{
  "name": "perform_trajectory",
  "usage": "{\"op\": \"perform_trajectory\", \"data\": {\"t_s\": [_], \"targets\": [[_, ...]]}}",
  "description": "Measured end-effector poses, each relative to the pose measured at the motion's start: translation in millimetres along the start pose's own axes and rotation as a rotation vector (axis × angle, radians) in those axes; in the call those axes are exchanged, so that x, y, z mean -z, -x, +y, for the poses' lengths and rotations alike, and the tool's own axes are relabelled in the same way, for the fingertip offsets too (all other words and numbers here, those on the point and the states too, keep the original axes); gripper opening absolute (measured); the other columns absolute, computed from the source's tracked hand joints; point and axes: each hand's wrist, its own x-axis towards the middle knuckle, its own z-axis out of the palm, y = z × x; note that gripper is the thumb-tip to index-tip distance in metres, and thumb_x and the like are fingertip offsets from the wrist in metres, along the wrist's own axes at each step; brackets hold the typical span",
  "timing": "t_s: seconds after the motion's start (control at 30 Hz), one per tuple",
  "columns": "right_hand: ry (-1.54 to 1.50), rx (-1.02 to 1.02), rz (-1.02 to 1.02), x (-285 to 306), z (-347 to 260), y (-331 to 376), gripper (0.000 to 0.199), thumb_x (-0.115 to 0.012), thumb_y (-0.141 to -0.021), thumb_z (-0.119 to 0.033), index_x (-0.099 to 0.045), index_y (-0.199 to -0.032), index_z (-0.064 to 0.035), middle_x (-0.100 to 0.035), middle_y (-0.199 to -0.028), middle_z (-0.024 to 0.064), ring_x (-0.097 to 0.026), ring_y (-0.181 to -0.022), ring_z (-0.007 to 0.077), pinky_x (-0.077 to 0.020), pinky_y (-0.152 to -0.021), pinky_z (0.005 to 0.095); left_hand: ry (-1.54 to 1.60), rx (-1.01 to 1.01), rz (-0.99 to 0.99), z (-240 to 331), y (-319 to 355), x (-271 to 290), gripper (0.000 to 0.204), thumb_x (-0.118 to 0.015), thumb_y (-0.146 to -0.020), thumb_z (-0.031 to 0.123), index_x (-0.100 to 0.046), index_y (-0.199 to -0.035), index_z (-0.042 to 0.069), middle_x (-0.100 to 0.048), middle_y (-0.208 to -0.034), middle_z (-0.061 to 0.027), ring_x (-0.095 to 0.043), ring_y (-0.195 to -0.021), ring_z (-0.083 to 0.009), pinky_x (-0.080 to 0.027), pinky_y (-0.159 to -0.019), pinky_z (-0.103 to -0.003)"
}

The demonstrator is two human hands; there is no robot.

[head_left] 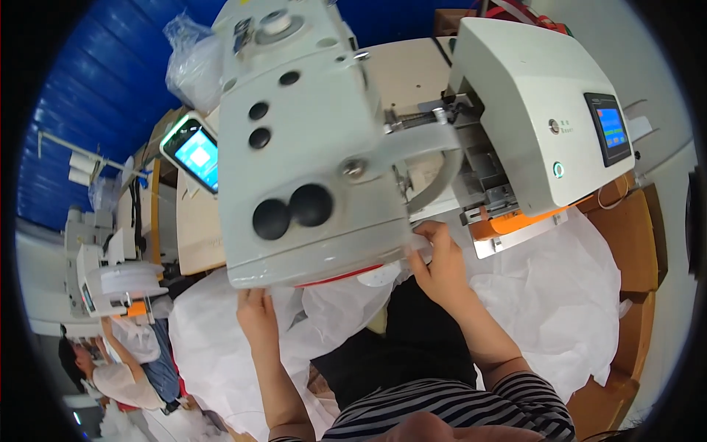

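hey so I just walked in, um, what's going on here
Someone in a striped top is at a pale sewing machine, with thin white cloth spread on both sides. The left hand is at the machine's front edge, fingertips hidden. The right hand is by its right corner; its grip is unclear. Off left, another person is at a second machine.

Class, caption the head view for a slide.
Bare left hand and right hand at a bulky pale-grey sewing machine, thin white fabric draped below.
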Motion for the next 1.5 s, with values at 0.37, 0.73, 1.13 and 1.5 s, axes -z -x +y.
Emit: {"op": "perform_trajectory", "data": {"t_s": [0.37, 0.73, 1.13, 1.5], "targets": [[0.31, -0.084, -0.083, 5.6, -20.3, -22.9, 0.025, -0.064, -0.079, -0.008, -0.05, -0.098, -0.0006, -0.057, -0.088, 0.0129, -0.057, -0.072, 0.0308, -0.0478, -0.064, 0.0373, 0.186, 0.109, 0.265, 21.5, -2.4, -14.9, 0.022, -0.047, -0.082, -0.004, -0.063, -0.097, -0.002, -0.059, -0.088, -0.01, -0.056, -0.074, -0.02, -0.045, -0.068, -0.028], [0.416, -0.425, 0.132, 91.5, 26.1, -18.4, 0.012, -0.07, -0.078, -0.012, -0.061, -0.078, -0.0044, -0.059, -0.078, 0.0092, -0.049, -0.051, 0.0219, -0.0405, -0.05, 0.033, 0.528, 0.13, -0.509, 107.0, -47.5, -10.8, 0.019, -0.05, -0.078, -0.005, -0.063, -0.09, 0.001, -0.056, -0.071, -0.0076, -0.053, -0.067, -0.02, -0.043, -0.065, -0.031], [0.846, 0.147, 0.458, 92.2, 31.9, -14.8, 0.019, -0.074, -0.074, -0.015, -0.06, -0.084, -0.0057, -0.056, -0.079, 0.0076, -0.053, -0.066, 0.023, -0.0424, -0.061, 0.0321, 0.081, -0.259, -0.003, 63.2, -17.0, -64.1, 0.008, -0.055, -0.075, 0.001, -0.057, -0.083, 0.0, -0.057, -0.078, -0.0176, -0.053, -0.075, -0.0357, -0.041, -0.066, -0.045], [0.219, -0.112, -0.127, 26.2, -19.9, 25.0, 0.03, -0.059, -0.085, -0.031, -0.046, -0.093, -0.0054, -0.055, -0.059, 0.0105, -0.057, -0.054, 0.0287, -0.0457, -0.051, 0.0399, -0.067, -0.091, -0.565, -8.4, 27.7, -81.3, 0.025, -0.053, -0.084, 0.016, -0.055, -0.107, 0.005, -0.055, -0.091, -0.0225, -0.054, -0.083, -0.0398, -0.042, -0.073, -0.046]]}}
